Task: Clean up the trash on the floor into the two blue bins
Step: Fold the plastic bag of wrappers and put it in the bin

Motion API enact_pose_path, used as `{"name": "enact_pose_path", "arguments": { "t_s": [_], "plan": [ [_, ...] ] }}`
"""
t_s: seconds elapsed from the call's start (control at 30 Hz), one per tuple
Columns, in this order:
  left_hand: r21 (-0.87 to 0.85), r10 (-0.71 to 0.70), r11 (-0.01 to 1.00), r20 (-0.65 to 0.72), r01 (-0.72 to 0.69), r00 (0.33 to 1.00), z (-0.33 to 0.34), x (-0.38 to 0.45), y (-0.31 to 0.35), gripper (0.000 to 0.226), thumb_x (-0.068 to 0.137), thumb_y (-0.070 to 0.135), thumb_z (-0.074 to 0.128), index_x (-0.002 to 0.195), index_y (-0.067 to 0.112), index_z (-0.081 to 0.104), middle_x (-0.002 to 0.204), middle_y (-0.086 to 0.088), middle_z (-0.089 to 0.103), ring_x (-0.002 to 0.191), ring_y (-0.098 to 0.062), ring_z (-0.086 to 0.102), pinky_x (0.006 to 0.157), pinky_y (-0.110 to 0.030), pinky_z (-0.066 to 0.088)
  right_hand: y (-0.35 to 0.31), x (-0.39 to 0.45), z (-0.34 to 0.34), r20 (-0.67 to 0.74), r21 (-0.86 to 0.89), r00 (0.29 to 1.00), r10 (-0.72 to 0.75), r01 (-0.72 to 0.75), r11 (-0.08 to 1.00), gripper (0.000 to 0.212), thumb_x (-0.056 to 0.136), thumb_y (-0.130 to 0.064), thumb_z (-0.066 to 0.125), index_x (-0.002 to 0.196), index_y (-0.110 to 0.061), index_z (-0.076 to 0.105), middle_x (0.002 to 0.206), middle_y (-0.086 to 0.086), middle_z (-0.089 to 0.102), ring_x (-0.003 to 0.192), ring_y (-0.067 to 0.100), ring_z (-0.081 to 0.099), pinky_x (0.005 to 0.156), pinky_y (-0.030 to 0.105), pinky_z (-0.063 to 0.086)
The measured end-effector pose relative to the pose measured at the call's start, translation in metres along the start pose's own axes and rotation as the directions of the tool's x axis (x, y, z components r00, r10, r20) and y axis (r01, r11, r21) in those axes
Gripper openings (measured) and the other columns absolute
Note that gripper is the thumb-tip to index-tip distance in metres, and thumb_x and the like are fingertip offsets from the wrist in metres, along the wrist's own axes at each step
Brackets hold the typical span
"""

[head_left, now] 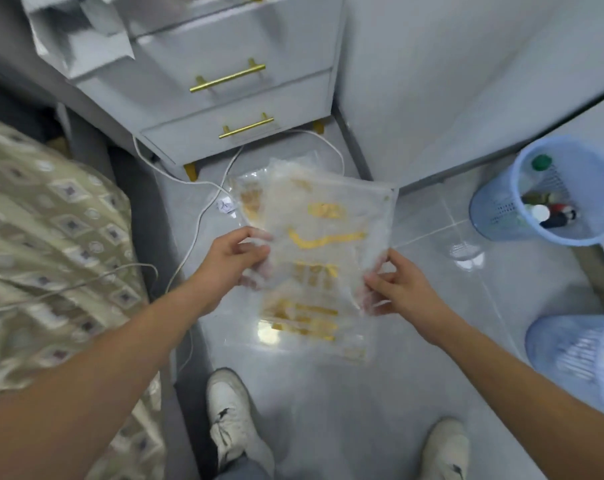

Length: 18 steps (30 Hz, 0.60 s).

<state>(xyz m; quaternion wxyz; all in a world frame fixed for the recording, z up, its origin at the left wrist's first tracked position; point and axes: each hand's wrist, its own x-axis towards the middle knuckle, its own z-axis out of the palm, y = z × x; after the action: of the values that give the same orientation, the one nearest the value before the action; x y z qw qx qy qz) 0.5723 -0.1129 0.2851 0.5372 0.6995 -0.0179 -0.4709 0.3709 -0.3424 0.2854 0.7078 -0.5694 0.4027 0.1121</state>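
I hold a stack of translucent plastic bags with yellow print (323, 233) above the floor, in front of me. My left hand (233, 259) pinches the stack's left edge; my right hand (395, 284) pinches its right edge. More such bags (304, 327) show beneath the held one; I cannot tell whether they hang from it or lie on the tiles. A small crumpled white paper (225, 206) lies on the floor by the cable. One blue bin (550, 192) at the right holds bottles and other trash. A second blue bin (581, 355) stands at the lower right, partly cut off.
A white drawer unit with gold handles (231, 98) stands ahead, with a white cable (196, 216) trailing over the grey tiles below it. A bed with a patterned cover (51, 258) fills the left. A clear plastic cup (463, 251) stands near the upper bin. My shoes (234, 420) are below.
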Motion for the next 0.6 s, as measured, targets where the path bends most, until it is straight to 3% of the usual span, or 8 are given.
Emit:
{"name": "enact_pose_path", "arguments": {
  "t_s": [0.13,0.23,0.4,0.5,0.57,0.6],
  "plan": [
    [0.007,0.015,1.000,0.013,-0.015,1.000,0.024,-0.014,0.002,0.019,0.097,0.008,0.064,0.111,0.017,0.072,0.083,-0.017,0.068,0.068,-0.022,0.065,0.054,-0.033,0.053,-0.004,-0.021,-0.033,-0.020,0.038,0.999,-0.030,0.031,0.999,0.010,0.101,-0.002,0.056,0.109,-0.006,0.055,0.089,0.026,0.072,0.067,0.031,0.070,0.056,0.034,0.055],
    [-0.023,0.018,1.000,0.034,-0.018,0.999,0.042,-0.014,0.003,0.024,0.099,0.007,0.059,0.115,0.018,0.074,0.085,-0.016,0.069,0.070,-0.020,0.065,0.053,-0.031,0.052,-0.004,-0.026,-0.052,-0.034,0.149,0.999,-0.025,0.030,0.988,0.024,0.100,0.000,0.055,0.114,-0.012,0.070,0.089,0.020,0.074,0.068,0.027,0.070,0.059,0.031,0.055],
    [-0.095,-0.008,0.995,0.025,0.010,1.000,0.066,-0.007,0.014,0.027,0.094,-0.007,0.054,0.098,0.009,0.076,0.090,-0.012,0.073,0.072,-0.019,0.069,0.058,-0.028,0.054,-0.007,-0.029,-0.071,-0.033,0.391,0.999,0.039,-0.024,0.920,0.040,0.090,0.016,0.041,0.090,-0.001,0.077,0.090,0.016,0.077,0.080,0.025,0.075,0.070,0.033,0.062],
    [-0.114,-0.064,0.991,0.040,0.069,0.997,0.069,-0.007,0.026,0.040,0.090,-0.006,0.040,0.095,0.006,0.078,0.101,-0.014,0.075,0.085,-0.023,0.072,0.076,-0.030,0.059,-0.011,-0.032,-0.086,0.060,0.402,0.997,0.044,-0.065,0.914,0.039,0.090,-0.002,0.039,0.092,0.003,0.077,0.102,0.019,0.074,0.093,0.030,0.070,0.083,0.040,0.059],
    [-0.169,-0.119,0.975,0.151,0.144,0.981,0.066,-0.005,0.033,0.041,0.091,0.010,0.038,0.102,0.005,0.077,0.110,-0.014,0.073,0.096,-0.025,0.067,0.089,-0.036,0.054,-0.014,-0.035,-0.092,0.081,0.306,0.996,0.027,-0.051,0.951,0.030,0.096,-0.015,0.049,0.099,0.003,0.073,0.102,0.016,0.073,0.092,0.028,0.068,0.076,0.037,0.058],
    [-0.145,-0.125,0.977,0.189,0.154,0.974,0.065,-0.004,0.036,0.038,0.091,0.018,0.044,0.105,0.005,0.077,0.108,-0.012,0.073,0.093,-0.024,0.065,0.086,-0.036,0.052,-0.016,-0.035,-0.093,0.046,0.210,0.999,0.006,-0.015,0.978,0.019,0.097,-0.014,0.057,0.098,-0.001,0.071,0.096,0.014,0.072,0.088,0.027,0.068,0.073,0.035,0.057]
  ]
}}
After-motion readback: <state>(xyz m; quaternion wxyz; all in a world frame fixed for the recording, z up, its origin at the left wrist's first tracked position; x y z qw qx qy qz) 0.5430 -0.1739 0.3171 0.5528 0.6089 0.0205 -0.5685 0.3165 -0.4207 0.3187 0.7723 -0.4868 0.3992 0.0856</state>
